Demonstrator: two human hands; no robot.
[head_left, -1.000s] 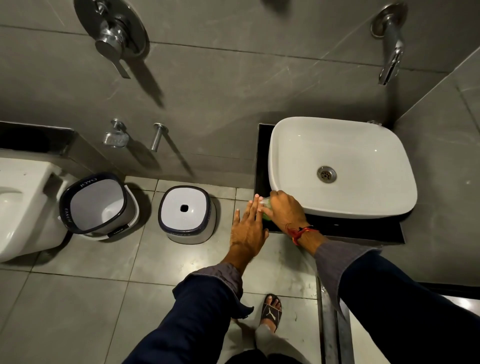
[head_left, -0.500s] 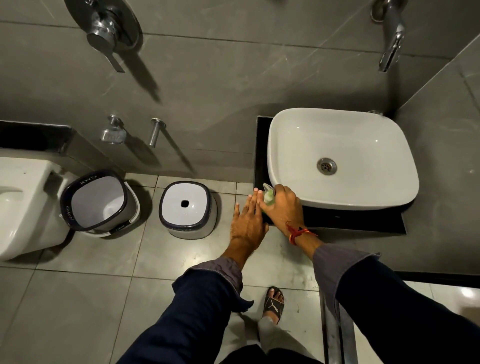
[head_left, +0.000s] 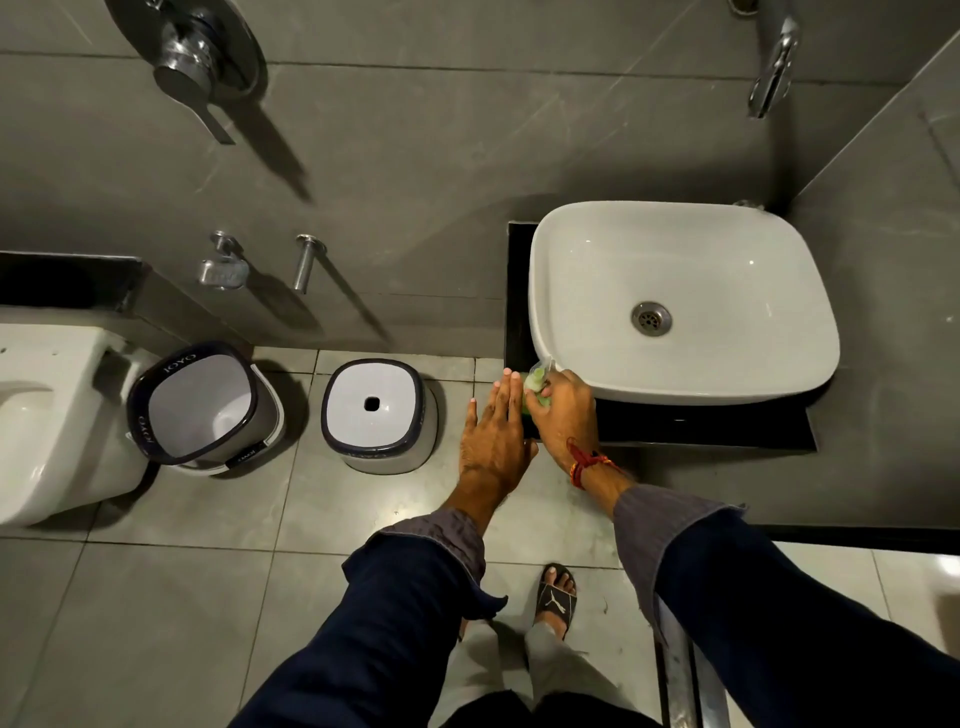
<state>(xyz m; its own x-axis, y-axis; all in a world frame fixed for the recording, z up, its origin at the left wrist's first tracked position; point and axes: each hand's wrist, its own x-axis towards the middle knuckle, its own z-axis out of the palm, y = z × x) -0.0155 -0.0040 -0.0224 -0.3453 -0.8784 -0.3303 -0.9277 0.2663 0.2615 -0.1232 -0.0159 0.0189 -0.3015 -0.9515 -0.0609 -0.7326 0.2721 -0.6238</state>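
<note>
Bottle and grips fill only a small patch in the middle of my view; most of it is grey wall (head_left: 441, 182) and grey tiled floor (head_left: 182, 597). On the right a white basin (head_left: 727, 260) sits on a black surface (head_left: 701, 431) fixed against the wall. A white toilet (head_left: 41, 415) stands at the left edge. Just beside it is a white bucket (head_left: 137, 410) with a dark rim, its mouth toward me. Near that is a matching stool (head_left: 353, 395) with a square hole in its top. A mixer (head_left: 202, 57) is mounted high on the wall at the left, and a tap (head_left: 774, 73) juts out above the basin.

My arms reach forward in dark blue sleeves. My left grip (head_left: 493, 441) is flat, fingers straight and together, over the floor just off the surface's front left corner. Its forefinger side lies against the bottle. My right grip (head_left: 563, 410), a red thread (head_left: 584, 462) at its wrist, is curled round the bottle and clamped on it from the right. One foot in a black sandal (head_left: 557, 597) shows below.

The bottle (head_left: 535, 382) is small, green and pale, mostly hidden by my fingers. It is at the surface's front left corner, right by the basin's rim. I cannot tell whether it rests on the surface or is lifted. The drain (head_left: 651, 318) lies in the middle of the basin.
</note>
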